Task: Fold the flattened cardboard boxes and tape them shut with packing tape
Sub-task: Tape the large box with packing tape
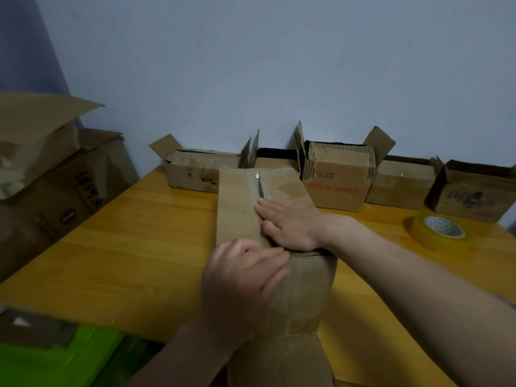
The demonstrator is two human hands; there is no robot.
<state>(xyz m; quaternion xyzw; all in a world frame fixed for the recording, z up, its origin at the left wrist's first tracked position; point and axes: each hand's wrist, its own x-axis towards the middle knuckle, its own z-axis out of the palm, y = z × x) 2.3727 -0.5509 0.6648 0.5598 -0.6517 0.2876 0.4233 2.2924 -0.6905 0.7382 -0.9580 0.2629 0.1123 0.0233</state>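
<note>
A long brown cardboard box (237, 202) lies lengthwise on the yellow wooden table (134, 241), its top flaps folded shut with a strip of clear tape along the centre seam. My right hand (290, 222) lies flat on the top, fingers straight, pressing the seam. My left hand (243, 283) rests on the box's near end, its fingers laid over the edge where the tape bends down. A roll of yellowish packing tape (441, 233) lies flat on the table at the right, apart from both hands.
Several open cardboard boxes (335, 177) stand in a row along the blue wall at the table's back. Larger cartons (55, 174) are stacked left of the table. A green bin (50, 361) sits below the near left edge.
</note>
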